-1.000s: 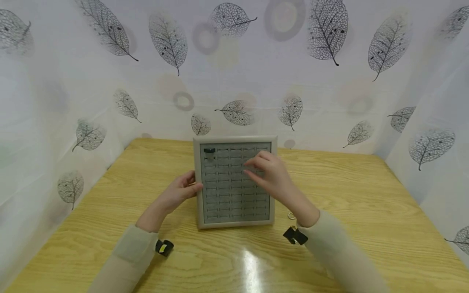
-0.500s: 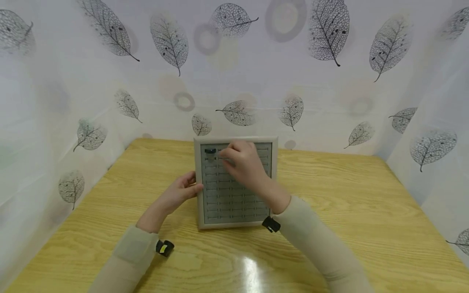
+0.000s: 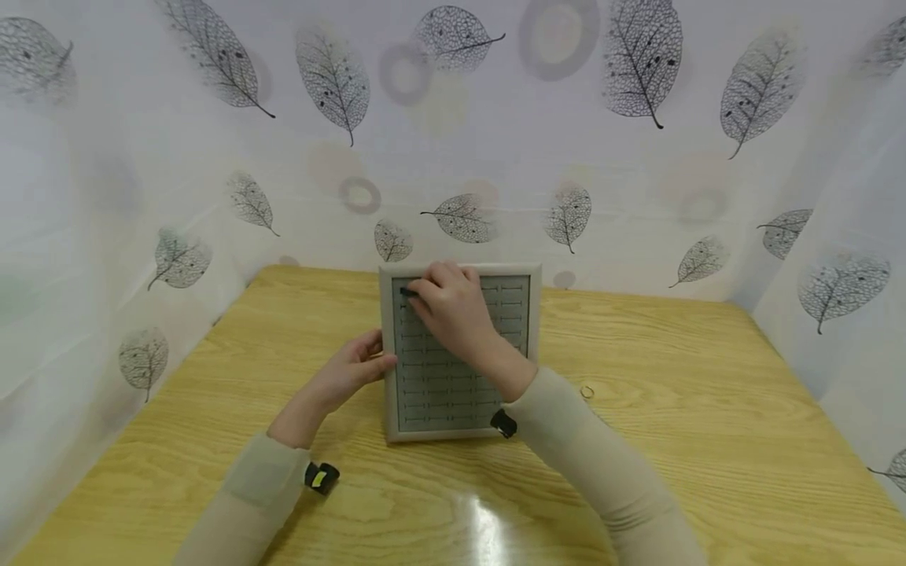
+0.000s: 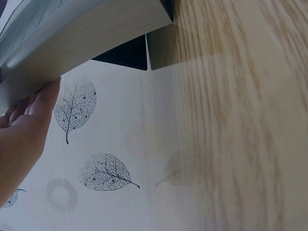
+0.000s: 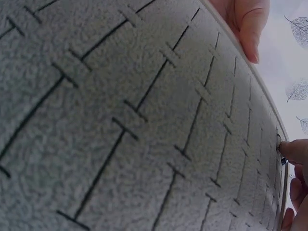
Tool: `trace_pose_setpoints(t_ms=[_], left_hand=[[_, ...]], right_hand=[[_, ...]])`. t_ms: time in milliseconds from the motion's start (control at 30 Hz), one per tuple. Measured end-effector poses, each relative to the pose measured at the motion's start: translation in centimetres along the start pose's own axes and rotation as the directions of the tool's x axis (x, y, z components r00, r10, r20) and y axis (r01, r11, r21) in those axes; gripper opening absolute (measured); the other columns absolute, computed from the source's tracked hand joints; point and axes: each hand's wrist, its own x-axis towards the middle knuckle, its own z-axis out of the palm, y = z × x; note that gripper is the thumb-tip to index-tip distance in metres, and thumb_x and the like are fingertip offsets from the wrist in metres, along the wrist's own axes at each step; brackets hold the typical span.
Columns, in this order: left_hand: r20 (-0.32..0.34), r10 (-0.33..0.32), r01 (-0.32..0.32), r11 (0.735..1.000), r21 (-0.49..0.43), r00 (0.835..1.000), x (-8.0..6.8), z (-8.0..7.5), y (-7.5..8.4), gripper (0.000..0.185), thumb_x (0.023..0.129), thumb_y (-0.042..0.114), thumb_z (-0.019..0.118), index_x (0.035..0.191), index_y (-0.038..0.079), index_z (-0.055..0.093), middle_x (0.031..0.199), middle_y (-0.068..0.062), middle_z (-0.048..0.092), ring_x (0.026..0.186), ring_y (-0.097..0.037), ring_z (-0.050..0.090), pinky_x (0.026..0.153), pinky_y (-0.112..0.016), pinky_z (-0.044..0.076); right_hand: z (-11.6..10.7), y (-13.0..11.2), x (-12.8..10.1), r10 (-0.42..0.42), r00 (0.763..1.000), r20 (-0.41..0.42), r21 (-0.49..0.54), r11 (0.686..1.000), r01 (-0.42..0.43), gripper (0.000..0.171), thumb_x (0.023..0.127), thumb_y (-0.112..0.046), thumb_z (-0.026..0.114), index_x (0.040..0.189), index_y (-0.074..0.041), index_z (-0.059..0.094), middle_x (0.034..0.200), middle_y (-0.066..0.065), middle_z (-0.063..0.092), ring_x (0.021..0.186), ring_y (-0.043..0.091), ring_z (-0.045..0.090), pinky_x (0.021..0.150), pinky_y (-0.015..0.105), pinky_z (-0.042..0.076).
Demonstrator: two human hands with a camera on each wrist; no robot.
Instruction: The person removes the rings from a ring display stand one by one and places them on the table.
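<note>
A ring display board (image 3: 449, 385) with a pale frame and grey slotted padding stands tilted back on the table. My left hand (image 3: 350, 368) grips its left edge, thumb on the front and fingers behind, as the left wrist view shows the hand (image 4: 24, 118) under the frame (image 4: 96, 36). At the top left slot sits a dark ring (image 3: 407, 292). My right hand (image 3: 453, 306) pinches at it with thumb and forefinger, covering part of it. In the right wrist view its fingertip (image 5: 291, 148) presses close to the ring (image 5: 284, 160) by the frame.
A thin metal ring (image 3: 587, 392) lies on the wooden table (image 3: 672, 393), right of the board and close to the right sleeve. A leaf-printed cloth (image 3: 488, 149) hangs behind and along both sides. A dark support (image 4: 127, 54) props the board from behind.
My right hand has moved left and up across the board, from its right half to the dark ring at the top left. The left hand keeps its grip on the frame.
</note>
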Motion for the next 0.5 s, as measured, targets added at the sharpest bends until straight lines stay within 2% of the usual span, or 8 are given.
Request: trace_pose_setpoints(t_ms=[233,500], left_hand=[[-0.005,-0.003,0.003,1.000,0.007,1.000,0.10,0.03,-0.01,0.057,0.092,0.017,0.049,0.138,0.000,0.020,0.131,-0.022,0.037,0.112,-0.024,0.045,0.089,-0.038,0.040],[0.001,0.005,-0.005,1.000,0.000,1.000,0.07,0.08,-0.10,0.057,0.092,0.017,0.048,0.138,-0.001,0.020,0.130,-0.023,0.037,0.110,-0.023,0.046,0.089,-0.038,0.040]], right_hand=[[0.25,0.09,0.09,0.000,1.000,0.004,-0.047,0.999,0.000,0.008,0.079,-0.017,0.068,0.083,-0.010,0.068,0.081,0.001,0.054,0.079,0.018,0.049,0.070,0.035,0.034],[0.35,0.30,-0.08,-0.029,0.999,-0.042,0.023,0.999,0.030,0.007,0.078,-0.014,0.069,0.081,-0.009,0.067,0.080,0.001,0.053,0.077,0.018,0.048,0.068,0.036,0.032]])
